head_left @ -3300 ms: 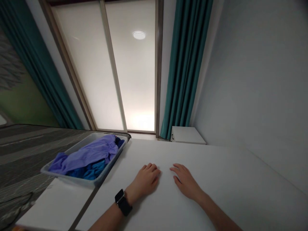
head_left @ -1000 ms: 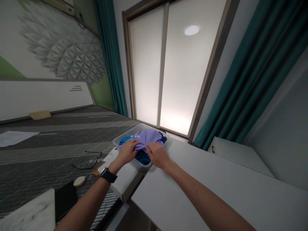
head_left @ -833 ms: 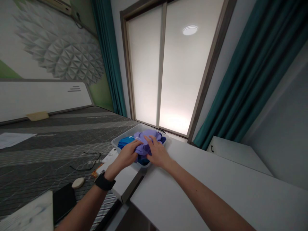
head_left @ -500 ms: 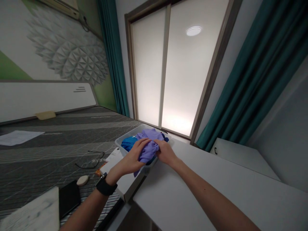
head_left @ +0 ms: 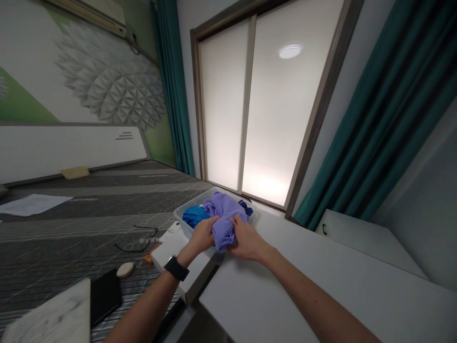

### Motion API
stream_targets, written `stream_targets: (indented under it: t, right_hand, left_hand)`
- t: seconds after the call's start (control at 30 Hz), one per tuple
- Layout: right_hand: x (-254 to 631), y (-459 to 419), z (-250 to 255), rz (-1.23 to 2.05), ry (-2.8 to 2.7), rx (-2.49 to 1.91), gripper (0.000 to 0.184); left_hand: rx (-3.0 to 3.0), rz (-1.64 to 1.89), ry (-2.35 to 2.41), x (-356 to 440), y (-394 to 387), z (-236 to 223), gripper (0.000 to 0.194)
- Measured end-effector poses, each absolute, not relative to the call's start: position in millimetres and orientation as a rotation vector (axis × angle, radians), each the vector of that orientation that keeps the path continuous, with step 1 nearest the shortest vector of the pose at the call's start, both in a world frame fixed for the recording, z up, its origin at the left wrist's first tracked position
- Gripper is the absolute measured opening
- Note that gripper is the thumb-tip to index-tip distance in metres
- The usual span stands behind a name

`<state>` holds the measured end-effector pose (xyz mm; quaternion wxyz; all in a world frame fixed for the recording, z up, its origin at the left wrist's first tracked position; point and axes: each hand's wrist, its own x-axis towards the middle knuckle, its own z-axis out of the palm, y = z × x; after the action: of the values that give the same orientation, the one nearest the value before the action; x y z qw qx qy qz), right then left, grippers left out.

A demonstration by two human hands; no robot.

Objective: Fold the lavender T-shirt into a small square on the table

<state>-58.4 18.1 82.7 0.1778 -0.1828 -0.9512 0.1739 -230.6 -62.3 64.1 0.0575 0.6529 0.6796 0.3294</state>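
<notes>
A crumpled purple garment [head_left: 225, 209] lies over the contents of a translucent plastic bin [head_left: 181, 209]. My left hand [head_left: 203, 236] grips its near left side, and my right hand [head_left: 246, 238] holds the near right side, with a bunched part of the cloth between them. Some fingertips are hidden in the folds. Inside the bin, a bright blue cloth [head_left: 194, 216] shows on the left and a dark navy cloth [head_left: 246, 207] at the right edge. On my left wrist is a black watch [head_left: 175, 267].
A white box [head_left: 189, 271] sits beside the bin, next to a white tabletop [head_left: 257, 295]. On the grey striped bedding [head_left: 107, 205] are glasses [head_left: 141, 243], a black flat item [head_left: 105, 295], a small cream oval object [head_left: 125, 269] and paper [head_left: 34, 205]. Behind are sliding doors [head_left: 264, 128].
Both hands have drawn the near part of the purple garment together into a bunch. My left hand has shifted from lying over the cloth to its side. The view has shifted slightly.
</notes>
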Motion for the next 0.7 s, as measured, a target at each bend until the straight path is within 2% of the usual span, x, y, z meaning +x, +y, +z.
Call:
stream_targets:
  t: [0.1,0.17,0.33,0.43,0.5,0.7]
  right_hand:
    - [-55.3,21.0,84.8,0.761,-2.637,-0.403,0.086]
    - [-55.9,26.9,85.0,0.888,-2.552,-0.359,0.091]
    - [-61.5,47.6,73.2,0.886,-2.508,-0.284,0.088]
    - [-62.1,53.2,65.4,0.88,-2.599,-0.107,0.069]
    - [-60.3,52.5,64.1,0.863,-2.58,-0.072,0.06]
    - [-45.8,36.4,85.4,0.702,-2.438,-0.275,0.057]
  left_hand:
    - [1.965,1.052,2.01,-228.4,-65.5,65.7,0.02]
    - [1.998,1.032,1.994,-226.3,-66.6,65.1,0.021]
    - [2.093,1.042,1.828,-220.1,-66.3,64.5,0.017]
    - [1.987,1.128,1.68,-219.8,-66.5,65.4,0.018]
    - [1.924,1.19,1.617,-223.8,-68.4,65.3,0.027]
    - [2.101,1.157,1.78,-251.6,-71.7,58.6,0.077]
